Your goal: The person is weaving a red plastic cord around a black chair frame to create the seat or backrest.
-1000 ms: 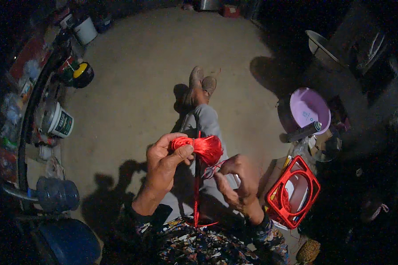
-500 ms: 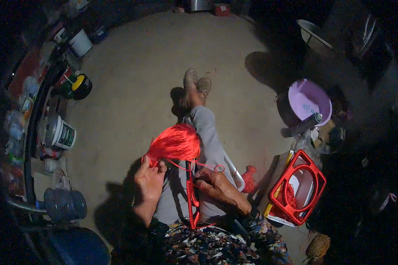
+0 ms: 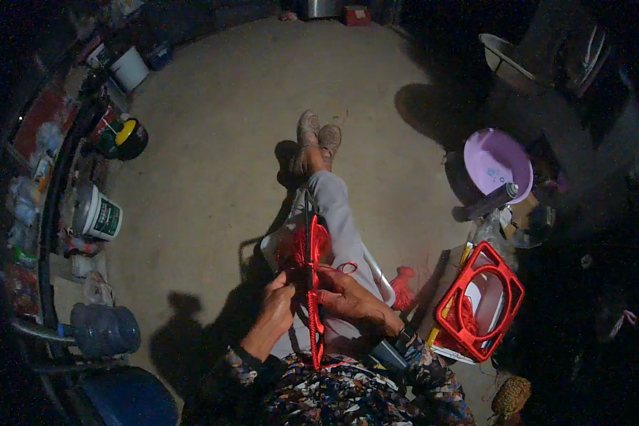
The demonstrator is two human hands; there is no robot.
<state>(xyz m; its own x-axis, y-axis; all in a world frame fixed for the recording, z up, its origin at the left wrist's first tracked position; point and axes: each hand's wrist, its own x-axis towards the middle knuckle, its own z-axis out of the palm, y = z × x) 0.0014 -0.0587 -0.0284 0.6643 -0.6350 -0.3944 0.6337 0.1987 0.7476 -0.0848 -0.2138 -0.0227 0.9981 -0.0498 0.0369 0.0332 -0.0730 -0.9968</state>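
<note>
Left of the red stick: white plastic bucket (image 3: 98, 213); left hand (image 3: 277, 302) pinching fuzzy red fibre bundle (image 3: 298, 248). Centre, over the lap: slim red stick (image 3: 312, 284). Right: right hand (image 3: 344, 295) clasping the stick; angular red plastic frame (image 3: 479, 302); round lilac basin (image 3: 497, 163).

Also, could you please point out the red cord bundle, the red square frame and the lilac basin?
red cord bundle (image 3: 302, 248), head view, on its fluffy middle.
red square frame (image 3: 508, 273), head view, on its upper right corner.
lilac basin (image 3: 497, 162), head view, on its inner bottom.
</note>
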